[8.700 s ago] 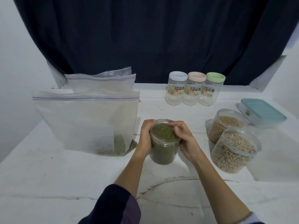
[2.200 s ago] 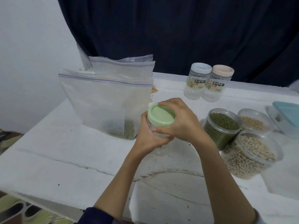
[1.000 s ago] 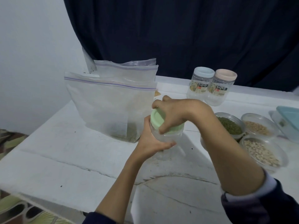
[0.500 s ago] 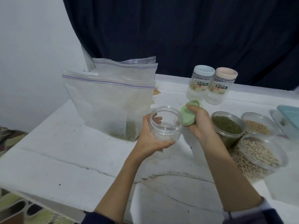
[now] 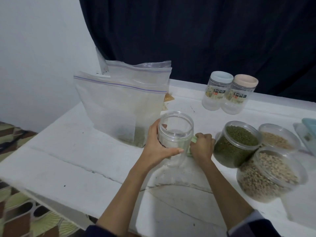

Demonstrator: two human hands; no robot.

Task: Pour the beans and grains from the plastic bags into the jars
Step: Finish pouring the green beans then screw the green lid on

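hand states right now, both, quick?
Left hand: grips the empty clear plastic jar round its side.
Right hand: curled on the pale green plastic lid, low behind the jar.

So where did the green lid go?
The green lid is under the right hand on the white table, tucked between the empty jar and the jar of green beans.

Bags (image 5: 123,106): upright on the bench (image 5: 68,159), left rear.
Open jar (image 5: 175,134): just right of the bags, front.
Lid (image 5: 192,146): right of it.
Three filled jars (image 5: 236,144): further right.
Two lidded jars (image 5: 229,93): behind.
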